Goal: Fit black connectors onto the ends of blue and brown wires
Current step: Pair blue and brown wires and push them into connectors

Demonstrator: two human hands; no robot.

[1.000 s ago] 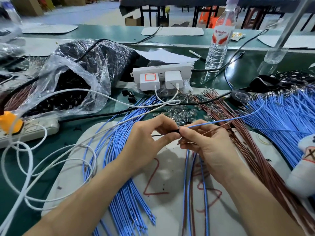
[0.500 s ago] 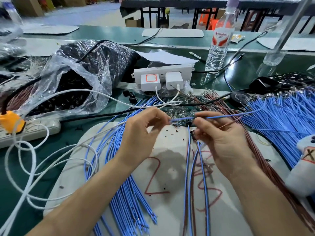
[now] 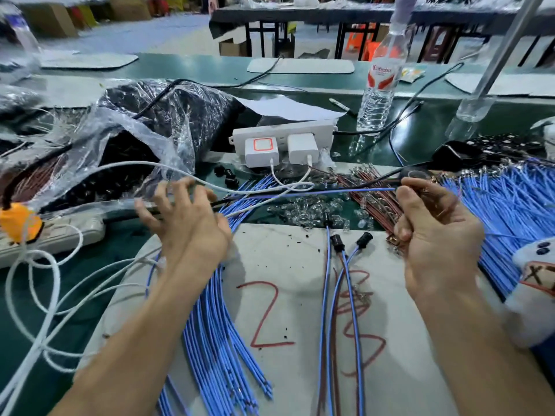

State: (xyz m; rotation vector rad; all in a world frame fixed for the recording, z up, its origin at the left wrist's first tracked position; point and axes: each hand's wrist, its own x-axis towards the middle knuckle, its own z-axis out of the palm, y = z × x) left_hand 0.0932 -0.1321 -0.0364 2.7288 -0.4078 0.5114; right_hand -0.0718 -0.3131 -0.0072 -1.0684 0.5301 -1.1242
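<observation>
Blue wire (image 3: 315,192) strung out from our right hand (image 3: 435,235), thumb and finger pinching its end. Hands met mid-mat a moment back; now parted. Left hand (image 3: 186,223) spread, empty, at bag (image 3: 126,136) edge – we reckon fetching next black connector (image 3: 228,174). Brown wire possibly in right fist too; blurred. Three capped wires (image 3: 337,244) lie on mat (image 3: 285,256).

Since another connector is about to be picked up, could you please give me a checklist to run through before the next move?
1. The right hand grips the blue wire: ok.
2. The left hand is free, fingers spread: ok.
3. The plastic bag of black connectors is at the left hand's fingertips: ok.
4. The blue wire's free end is undamaged: cannot tell, too small.
5. The finished wires lie on the grey mat, between the hands: ok.
</observation>
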